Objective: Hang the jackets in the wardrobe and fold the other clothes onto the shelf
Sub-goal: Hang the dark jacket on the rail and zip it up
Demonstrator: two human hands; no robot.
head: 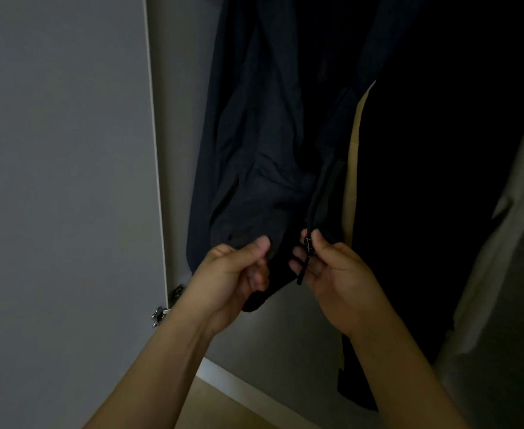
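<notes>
Pinching the zipper (307, 243) between thumb and fingers, the right hand (335, 274) held one lower front edge of a dark jacket (254, 144). Beside it, the left hand (236, 274) gripped the other edge. That jacket hung inside the open wardrobe (180, 119), next to its door (62, 150).

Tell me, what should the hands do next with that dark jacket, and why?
Probably bring the two bottom edges together and start the zip. The jacket already hangs in the wardrobe, open at the front; the right hand pinches the zipper slider, and the left hand grips the other bottom edge close beside it.
</notes>
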